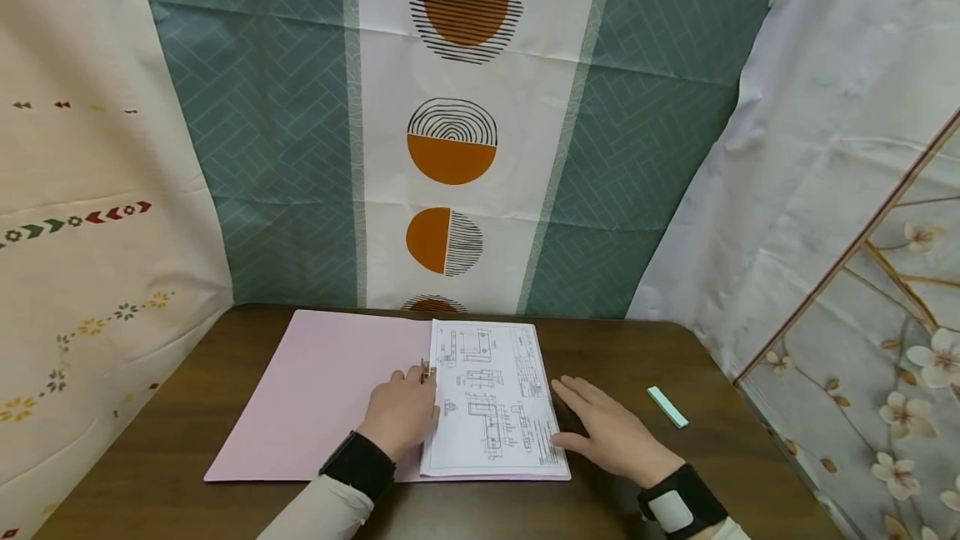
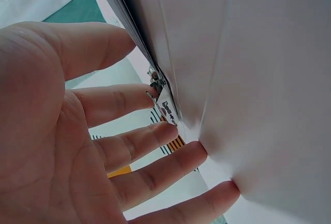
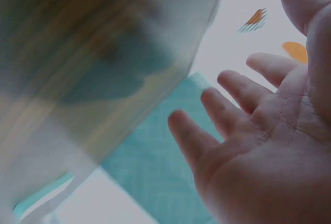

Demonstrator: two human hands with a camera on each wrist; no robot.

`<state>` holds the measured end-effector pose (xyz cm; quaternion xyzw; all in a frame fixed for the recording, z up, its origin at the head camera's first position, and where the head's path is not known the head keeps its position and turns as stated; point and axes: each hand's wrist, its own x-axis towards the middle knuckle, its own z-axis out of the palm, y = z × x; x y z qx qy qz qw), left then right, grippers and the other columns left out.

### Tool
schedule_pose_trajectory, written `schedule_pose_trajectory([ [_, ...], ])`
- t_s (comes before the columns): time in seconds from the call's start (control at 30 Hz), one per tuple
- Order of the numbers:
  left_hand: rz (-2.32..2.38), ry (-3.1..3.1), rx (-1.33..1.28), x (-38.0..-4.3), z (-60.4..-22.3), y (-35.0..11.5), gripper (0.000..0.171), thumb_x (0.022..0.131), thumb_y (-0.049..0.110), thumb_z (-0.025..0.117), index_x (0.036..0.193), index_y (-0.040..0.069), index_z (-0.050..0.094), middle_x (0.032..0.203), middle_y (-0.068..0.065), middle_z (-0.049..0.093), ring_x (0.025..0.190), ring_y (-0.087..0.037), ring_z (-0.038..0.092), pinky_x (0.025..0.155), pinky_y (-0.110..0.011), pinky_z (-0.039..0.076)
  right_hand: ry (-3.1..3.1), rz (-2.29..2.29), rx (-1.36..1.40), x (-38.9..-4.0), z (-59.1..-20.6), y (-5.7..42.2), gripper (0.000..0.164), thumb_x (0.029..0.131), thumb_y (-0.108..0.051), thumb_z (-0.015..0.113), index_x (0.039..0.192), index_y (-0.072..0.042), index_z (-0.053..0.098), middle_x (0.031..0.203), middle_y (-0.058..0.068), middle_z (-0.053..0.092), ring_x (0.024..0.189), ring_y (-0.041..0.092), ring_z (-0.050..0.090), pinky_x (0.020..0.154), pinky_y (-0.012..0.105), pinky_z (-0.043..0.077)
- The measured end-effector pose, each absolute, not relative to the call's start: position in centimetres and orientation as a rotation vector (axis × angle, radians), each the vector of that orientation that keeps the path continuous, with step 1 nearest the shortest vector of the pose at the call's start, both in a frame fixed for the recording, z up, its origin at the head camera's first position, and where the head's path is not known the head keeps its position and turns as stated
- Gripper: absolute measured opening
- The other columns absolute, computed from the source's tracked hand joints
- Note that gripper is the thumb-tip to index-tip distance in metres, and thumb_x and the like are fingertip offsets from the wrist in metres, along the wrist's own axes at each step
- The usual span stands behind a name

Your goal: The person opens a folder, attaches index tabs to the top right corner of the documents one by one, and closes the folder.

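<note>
A pink folder (image 1: 330, 390) lies spread on the table, with a stack of papers bearing technical drawings (image 1: 487, 407) on its right half. At the stack's left edge sits a metal clip (image 1: 427, 370), partly hidden by my left hand (image 1: 400, 411). In the left wrist view, the index fingertip touches the clip (image 2: 156, 81), and the thumb meets the paper edges. The ring and little fingertips rest on the folder's inner face there. My right hand (image 1: 611, 432) lies at the right edge of the papers, palm down, its fingers extended and holding nothing.
A mint-green bar-shaped thing (image 1: 667, 407) lies on the brown table (image 1: 600, 348), right of my right hand. Patterned cloth (image 1: 480, 173) hangs behind the table, with more fabric at the left and right sides.
</note>
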<state>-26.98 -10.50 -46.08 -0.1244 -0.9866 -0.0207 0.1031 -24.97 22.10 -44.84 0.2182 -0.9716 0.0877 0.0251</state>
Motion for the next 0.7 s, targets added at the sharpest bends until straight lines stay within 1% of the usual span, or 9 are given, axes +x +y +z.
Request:
schedule_pose_trajectory([
  [0.17,-0.073,-2.927,-0.360,-26.9,-46.0,-10.5,0.052,0.086,0.037,0.073,0.123,0.001,0.068,0.126,-0.021,0.060,0.101,-0.036,0.060,0.074,-0.046,0.054,-2.963,0.200,0.570,-25.2,-45.4,25.0,0.084,0.089,-0.057,0.063,0.156,-0.012,0.038,0.159,0.016,0.032,0.145,0.039,0.028,0.110,0.059,0.025],
  [0.27,-0.081,-2.936,-0.353,-26.9,-45.9,-10.5,0.053,0.086,0.037,0.073,0.124,0.001,0.068,0.127,-0.022,0.060,0.101,-0.036,0.060,0.075,-0.047,0.053,-2.951,0.164,0.525,-25.3,-45.3,26.5,0.084,0.090,-0.057,0.062,0.155,-0.010,0.038,0.158,0.020,0.033,0.144,0.043,0.028,0.108,0.063,0.023],
  [0.43,-0.092,-2.950,-0.337,-26.7,-45.8,-10.4,0.056,0.085,0.037,0.075,0.127,0.001,0.066,0.129,-0.021,0.059,0.102,-0.036,0.059,0.077,-0.047,0.053,-2.951,0.126,0.432,-25.4,-45.0,28.8,0.084,0.091,-0.058,0.060,0.154,-0.006,0.039,0.155,0.024,0.035,0.141,0.047,0.030,0.107,0.065,0.023],
  [0.7,-0.086,-2.926,-0.345,-26.7,-45.9,-10.4,0.055,0.084,0.036,0.075,0.125,0.001,0.067,0.127,-0.021,0.060,0.099,-0.036,0.059,0.075,-0.047,0.053,-2.967,0.116,0.319,-26.1,-45.5,32.1,0.088,0.091,-0.057,0.061,0.151,0.002,0.038,0.150,0.032,0.036,0.136,0.053,0.032,0.104,0.066,0.026],
])
